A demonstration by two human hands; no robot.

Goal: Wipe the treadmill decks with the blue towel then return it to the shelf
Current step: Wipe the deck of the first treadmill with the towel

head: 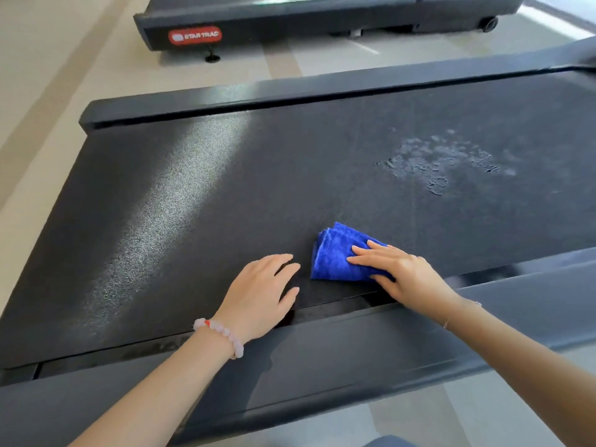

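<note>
The blue towel point(335, 256) lies folded into a thick pad on the black belt of the treadmill deck point(225, 195), close to the deck's near edge and a little right of its middle. The right hand point(403, 272) rests on top of the towel's near right part, fingers stretched flat and pressing down on it rather than curling round it. Just to the left of the towel, not touching it, the left hand point(258, 291) sits palm down on the belt with its fingers loose and holding nothing. Its wrist, wearing a pale bead bracelet point(222, 333), crosses the near side rail point(354, 350). A thin chain point(464, 309) circles the right wrist.

Farther out, toward the deck's far right, a wet patch point(445, 159) glistens on the belt, well apart from the towel. The far side rail point(258, 91) runs along the deck's other edge. Beyond it, across a strip of pale floor point(48, 75), stands a second treadmill point(290, 17) with a red STAR TRAC badge point(195, 36) on its end.
</note>
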